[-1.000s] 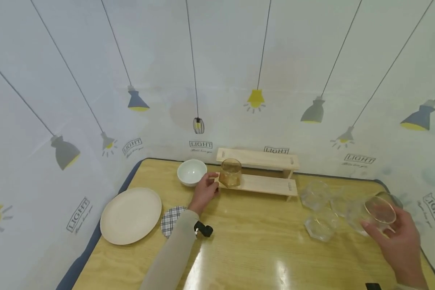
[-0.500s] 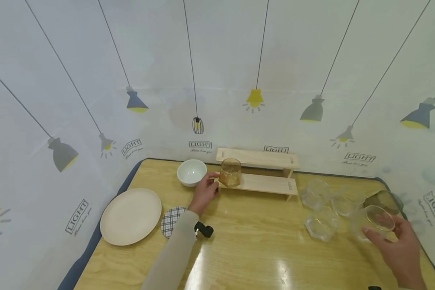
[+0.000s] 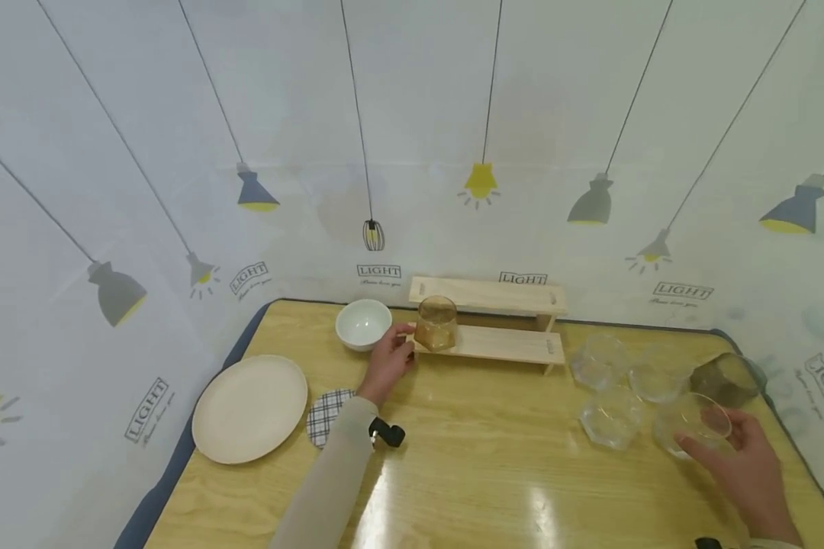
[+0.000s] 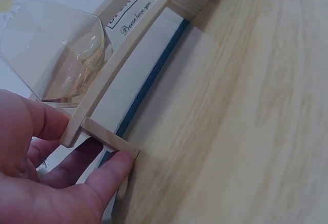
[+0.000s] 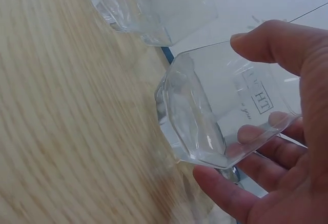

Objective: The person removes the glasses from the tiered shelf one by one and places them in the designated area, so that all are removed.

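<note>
At the left end of the two-step wooden rack [image 3: 501, 347], my left hand [image 3: 389, 362] grips the lower step. In the left wrist view, its fingers lie around the board's end and the short leg [image 4: 110, 136]. An amber tumbler [image 3: 436, 324] with a faceted base stands upright on that step, right beside those fingers. My right hand [image 3: 748, 461] holds a clear tumbler [image 5: 197, 114] with a faceted base, thumb on one side and fingers along the other. In the head view, this tumbler is close over the table at the right.
Several clear glasses [image 3: 611, 418] stand left of the held tumbler, and a dark grey glass [image 3: 726, 380] is behind it. A white bowl [image 3: 362, 325], a cream plate [image 3: 250, 409] and a checked coaster [image 3: 326, 415] lie to the left. Patterned wall [image 3: 535, 244] encloses the table.
My right hand has moved slightly left and lower with the clear tumbler, showing more of the dark grey glass behind. My left hand stays at the rack's end.
</note>
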Action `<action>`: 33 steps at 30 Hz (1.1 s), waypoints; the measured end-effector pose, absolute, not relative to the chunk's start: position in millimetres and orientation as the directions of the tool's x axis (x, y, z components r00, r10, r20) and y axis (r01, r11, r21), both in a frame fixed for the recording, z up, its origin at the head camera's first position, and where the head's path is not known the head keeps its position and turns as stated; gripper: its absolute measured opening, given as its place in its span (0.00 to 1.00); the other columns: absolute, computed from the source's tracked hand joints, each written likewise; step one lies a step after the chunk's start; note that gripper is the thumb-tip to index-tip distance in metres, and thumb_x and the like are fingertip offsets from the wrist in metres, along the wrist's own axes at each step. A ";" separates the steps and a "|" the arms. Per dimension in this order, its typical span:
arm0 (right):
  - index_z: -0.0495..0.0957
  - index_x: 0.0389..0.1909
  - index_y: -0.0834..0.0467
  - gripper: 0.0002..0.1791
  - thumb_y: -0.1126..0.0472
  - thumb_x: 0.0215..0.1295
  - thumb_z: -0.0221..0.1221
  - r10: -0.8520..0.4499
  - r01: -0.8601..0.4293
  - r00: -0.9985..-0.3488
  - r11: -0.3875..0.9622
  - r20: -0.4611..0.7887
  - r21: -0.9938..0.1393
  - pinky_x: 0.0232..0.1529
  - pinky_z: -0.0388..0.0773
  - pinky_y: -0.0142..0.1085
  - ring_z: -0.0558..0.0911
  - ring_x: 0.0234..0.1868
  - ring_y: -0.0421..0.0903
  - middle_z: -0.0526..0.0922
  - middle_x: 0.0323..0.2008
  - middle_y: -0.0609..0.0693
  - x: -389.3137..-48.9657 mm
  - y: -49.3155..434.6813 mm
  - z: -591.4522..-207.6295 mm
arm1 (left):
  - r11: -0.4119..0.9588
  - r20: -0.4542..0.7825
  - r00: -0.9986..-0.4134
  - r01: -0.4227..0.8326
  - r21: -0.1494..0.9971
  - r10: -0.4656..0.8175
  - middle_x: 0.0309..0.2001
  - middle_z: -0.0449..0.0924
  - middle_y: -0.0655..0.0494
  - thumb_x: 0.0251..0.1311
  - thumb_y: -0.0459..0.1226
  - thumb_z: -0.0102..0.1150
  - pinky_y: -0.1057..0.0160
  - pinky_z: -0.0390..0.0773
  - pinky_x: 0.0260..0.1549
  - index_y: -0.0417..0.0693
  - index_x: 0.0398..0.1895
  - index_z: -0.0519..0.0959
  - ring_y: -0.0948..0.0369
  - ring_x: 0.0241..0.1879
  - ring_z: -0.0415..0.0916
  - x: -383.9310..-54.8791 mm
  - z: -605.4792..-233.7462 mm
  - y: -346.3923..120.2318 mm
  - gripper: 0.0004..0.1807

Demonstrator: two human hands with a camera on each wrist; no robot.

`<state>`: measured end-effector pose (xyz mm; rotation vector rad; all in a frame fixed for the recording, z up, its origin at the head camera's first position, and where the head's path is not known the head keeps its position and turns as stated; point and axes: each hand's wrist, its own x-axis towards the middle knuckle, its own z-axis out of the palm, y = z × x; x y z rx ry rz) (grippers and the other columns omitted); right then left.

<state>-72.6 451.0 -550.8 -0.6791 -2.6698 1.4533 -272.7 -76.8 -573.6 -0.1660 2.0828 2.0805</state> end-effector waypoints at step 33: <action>0.62 0.78 0.42 0.41 0.57 0.70 0.70 0.533 0.232 -0.843 0.491 0.079 -0.840 0.59 0.65 0.09 0.64 0.75 0.28 0.68 0.65 0.22 -64.9 426.0 -522.8 | -0.027 -0.220 -0.972 -0.223 0.974 0.081 0.59 0.73 0.45 0.77 0.33 0.51 0.52 0.84 0.54 0.51 0.64 0.77 0.56 0.52 0.75 -271.7 -571.3 -79.3 0.17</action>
